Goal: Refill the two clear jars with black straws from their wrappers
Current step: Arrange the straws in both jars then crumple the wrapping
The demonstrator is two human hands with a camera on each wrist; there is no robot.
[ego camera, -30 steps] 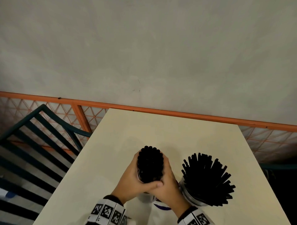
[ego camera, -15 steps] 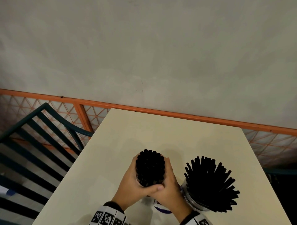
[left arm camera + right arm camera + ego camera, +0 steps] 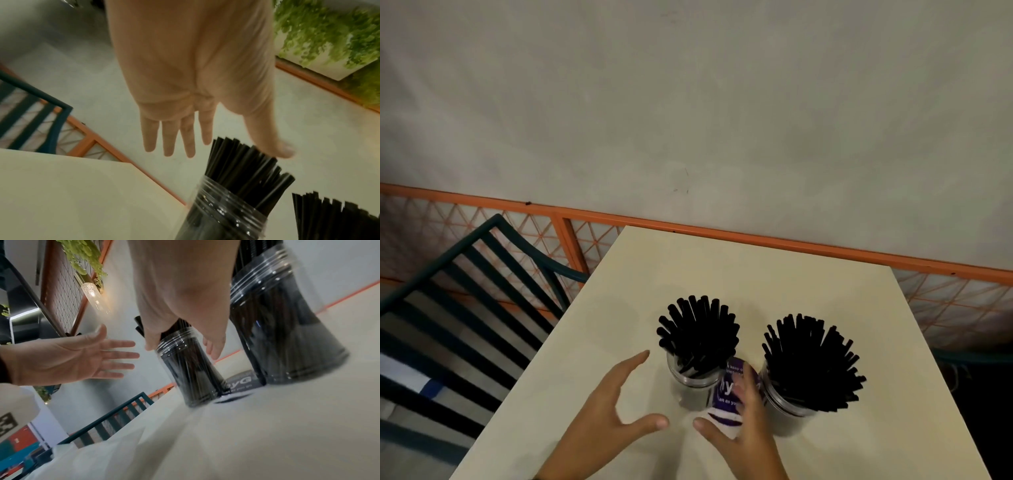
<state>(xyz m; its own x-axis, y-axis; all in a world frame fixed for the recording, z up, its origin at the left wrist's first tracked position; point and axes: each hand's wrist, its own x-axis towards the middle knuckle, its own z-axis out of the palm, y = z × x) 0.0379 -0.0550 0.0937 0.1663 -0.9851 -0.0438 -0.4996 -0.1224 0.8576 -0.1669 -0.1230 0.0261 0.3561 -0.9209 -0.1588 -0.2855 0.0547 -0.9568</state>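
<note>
Two clear jars stand side by side on the cream table [image 3: 756,274]. The left jar [image 3: 697,380] [image 3: 222,211] [image 3: 191,369] holds black straws [image 3: 698,332] that fan out loosely. The right jar [image 3: 791,401] [image 3: 287,337] is also packed with black straws [image 3: 811,363]. A purple and white wrapper [image 3: 726,394] [image 3: 240,382] lies flat between the jars. My left hand [image 3: 650,389] [image 3: 232,146] hovers left of the left jar, fingers spread, holding nothing. My right hand [image 3: 722,397] [image 3: 183,347] is spread just behind that jar, its fingers over the wrapper, gripping nothing.
A dark teal slatted metal chair [image 3: 465,308] stands left of the table. An orange rail with mesh [image 3: 756,236] runs along the table's far edge in front of a grey wall. The jars sit near the table's front, with bare tabletop beyond them.
Both hands were clasped round the straw bundle in the left jar; they have let go and drawn back open. The bundle has fanned out in the jar.
</note>
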